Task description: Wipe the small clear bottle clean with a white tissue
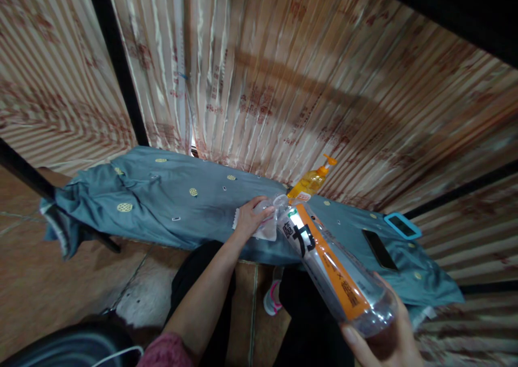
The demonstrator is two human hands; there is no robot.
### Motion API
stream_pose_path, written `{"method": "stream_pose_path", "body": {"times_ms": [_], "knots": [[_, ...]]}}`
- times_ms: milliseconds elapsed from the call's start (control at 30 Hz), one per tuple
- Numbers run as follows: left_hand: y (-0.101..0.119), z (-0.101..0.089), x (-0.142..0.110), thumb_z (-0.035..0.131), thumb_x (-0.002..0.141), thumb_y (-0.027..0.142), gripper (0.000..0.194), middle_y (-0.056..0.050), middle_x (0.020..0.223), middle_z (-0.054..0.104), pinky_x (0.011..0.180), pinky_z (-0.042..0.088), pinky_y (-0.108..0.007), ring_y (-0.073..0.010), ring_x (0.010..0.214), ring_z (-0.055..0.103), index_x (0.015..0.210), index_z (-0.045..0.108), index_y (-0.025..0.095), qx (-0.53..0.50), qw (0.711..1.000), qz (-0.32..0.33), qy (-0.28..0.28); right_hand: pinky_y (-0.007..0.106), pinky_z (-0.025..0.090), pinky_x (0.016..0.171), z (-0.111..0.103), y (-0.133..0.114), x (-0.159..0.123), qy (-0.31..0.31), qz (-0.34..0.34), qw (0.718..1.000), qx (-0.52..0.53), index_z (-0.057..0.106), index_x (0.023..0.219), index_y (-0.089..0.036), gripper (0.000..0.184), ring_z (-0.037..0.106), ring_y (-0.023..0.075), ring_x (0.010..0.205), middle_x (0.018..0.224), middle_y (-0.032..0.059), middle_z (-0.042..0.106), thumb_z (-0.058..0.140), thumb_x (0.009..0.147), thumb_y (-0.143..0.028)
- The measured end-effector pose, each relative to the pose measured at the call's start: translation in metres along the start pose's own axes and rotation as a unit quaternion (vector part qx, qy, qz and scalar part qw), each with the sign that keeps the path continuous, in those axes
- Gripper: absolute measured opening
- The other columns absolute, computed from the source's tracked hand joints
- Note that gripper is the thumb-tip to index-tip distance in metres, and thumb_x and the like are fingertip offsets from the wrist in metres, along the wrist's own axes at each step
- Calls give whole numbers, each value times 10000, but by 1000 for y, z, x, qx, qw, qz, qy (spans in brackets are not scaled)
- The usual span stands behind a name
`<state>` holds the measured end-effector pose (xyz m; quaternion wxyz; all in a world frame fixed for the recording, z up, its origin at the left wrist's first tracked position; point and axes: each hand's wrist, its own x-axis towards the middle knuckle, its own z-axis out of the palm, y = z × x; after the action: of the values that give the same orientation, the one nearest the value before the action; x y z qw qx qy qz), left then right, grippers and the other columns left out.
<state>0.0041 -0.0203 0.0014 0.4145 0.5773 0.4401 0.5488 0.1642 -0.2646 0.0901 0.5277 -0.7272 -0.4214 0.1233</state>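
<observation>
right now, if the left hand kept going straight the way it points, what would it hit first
Probably the orange pump bottle, just beyond the clear bottle's mouth that the left hand already touches; depth is unclear.

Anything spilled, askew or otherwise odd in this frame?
A dark, damp-looking patch marks the blue cloth beside the left hand, which presses a white wipe. The right hand tips a clear bottle, mouth toward the wipe. The cloth hangs bunched at its left end.

One clear plastic bottle (335, 264); one yellow pump bottle (311, 182); two phones (379, 249); one blue cloth (182, 199); two hands (250, 216).
</observation>
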Motion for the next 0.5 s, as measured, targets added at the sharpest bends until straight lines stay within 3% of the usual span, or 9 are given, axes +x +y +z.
{"method": "stream_pose_path", "body": {"times_ms": [300,500], "knots": [[1,0,0,780,740,362,320,-78,1027,799,936,546,-343,-262,989,732,993,772,166,-13,1000,2,1,404,517,849,-1,1,0,0,4,1000,-6,418,1486,-133,1028,605,391,1164,1383,182,569,771,661,-637],[-1,1,0,776,742,361,324,-73,1006,800,924,550,-352,-265,977,732,1005,770,172,-11,1000,-3,0,434,488,904,1,-2,-1,2,9,1000,-1,406,1488,-115,1043,607,398,1155,1371,198,570,766,664,-645]]}}
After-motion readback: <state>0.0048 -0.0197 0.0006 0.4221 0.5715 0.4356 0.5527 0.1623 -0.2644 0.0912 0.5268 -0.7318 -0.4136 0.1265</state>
